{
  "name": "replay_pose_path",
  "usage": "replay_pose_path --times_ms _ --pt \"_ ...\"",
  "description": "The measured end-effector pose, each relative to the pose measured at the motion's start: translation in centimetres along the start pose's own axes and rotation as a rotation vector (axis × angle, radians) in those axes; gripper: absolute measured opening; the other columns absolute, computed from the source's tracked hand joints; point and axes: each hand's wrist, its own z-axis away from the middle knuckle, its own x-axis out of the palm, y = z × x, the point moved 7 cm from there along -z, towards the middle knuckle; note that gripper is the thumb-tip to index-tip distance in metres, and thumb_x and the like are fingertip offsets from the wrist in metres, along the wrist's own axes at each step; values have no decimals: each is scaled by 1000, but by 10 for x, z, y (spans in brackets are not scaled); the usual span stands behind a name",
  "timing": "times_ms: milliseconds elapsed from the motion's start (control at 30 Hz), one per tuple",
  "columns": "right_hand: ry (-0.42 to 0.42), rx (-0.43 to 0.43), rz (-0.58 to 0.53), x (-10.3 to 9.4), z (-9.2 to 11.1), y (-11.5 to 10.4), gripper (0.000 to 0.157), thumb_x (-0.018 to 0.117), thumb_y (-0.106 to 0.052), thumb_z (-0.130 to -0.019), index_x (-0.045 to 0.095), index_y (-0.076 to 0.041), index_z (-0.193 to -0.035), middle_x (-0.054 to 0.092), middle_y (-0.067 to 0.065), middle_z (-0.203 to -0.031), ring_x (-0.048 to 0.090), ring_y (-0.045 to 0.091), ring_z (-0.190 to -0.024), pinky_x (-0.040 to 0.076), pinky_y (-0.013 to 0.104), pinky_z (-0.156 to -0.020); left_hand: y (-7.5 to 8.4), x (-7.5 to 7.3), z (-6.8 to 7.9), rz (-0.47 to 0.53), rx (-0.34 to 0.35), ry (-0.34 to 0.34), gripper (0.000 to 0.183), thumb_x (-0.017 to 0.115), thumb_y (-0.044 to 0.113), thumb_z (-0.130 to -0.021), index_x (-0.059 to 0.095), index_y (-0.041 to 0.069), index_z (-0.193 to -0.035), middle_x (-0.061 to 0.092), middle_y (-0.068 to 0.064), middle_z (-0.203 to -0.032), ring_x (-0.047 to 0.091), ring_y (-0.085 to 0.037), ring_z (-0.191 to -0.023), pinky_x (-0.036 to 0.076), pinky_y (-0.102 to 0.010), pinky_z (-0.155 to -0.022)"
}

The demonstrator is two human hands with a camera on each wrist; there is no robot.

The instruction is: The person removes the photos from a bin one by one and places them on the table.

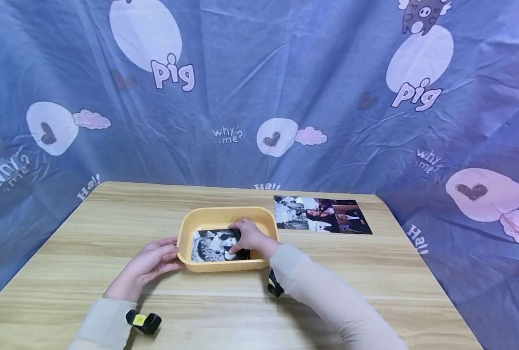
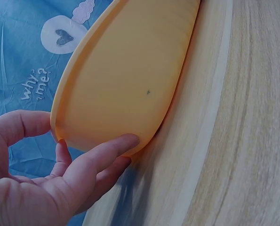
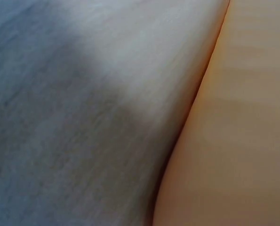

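A shallow yellow plastic bin [image 1: 222,266] stands on the table. My left hand [image 1: 152,260] is at its left end, fingers touching the outer wall and rim; the left wrist view shows this left hand [image 2: 60,174] against the bin's wall [image 2: 130,70]. Inside the bin lies a black-and-white photo card [image 1: 211,245]. My right hand [image 1: 250,236] reaches in over the right side and holds the card there, thumb on its face and fingers towards its far edge. The fingertips are partly hidden. In the right wrist view only the bin's outer side [image 3: 234,141] shows, not the hand.
Behind and to the right of the bin, three photo cards lie side by side: a black-and-white one [image 1: 291,214], a middle one [image 1: 321,215] and a dark one [image 1: 350,217]. The wooden table [image 1: 224,311] ends at a blue printed cloth [image 1: 224,92].
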Motion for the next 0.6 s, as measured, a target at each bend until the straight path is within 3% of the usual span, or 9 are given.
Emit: replay_pose_path --times_ms 300,600 --pt "9 -26 82 3 0 0 78 90 -20 -64 56 -5 -133 46 18 -137 42 35 -127 40 45 -112 1 0 3 -8 6 -4 72 50 1 -93 4 -21 -144 62 -21 -120 67 -17 -100 58 -37 -91" --pt "19 -55 69 1 2 -1 78 90 -20 -63 56 -4 -132 47 17 -136 43 35 -126 41 44 -112 3 2 3 4 10 -5 71 49 0 -92 6 -21 -144 64 -17 -116 67 -16 -98 58 -36 -90"
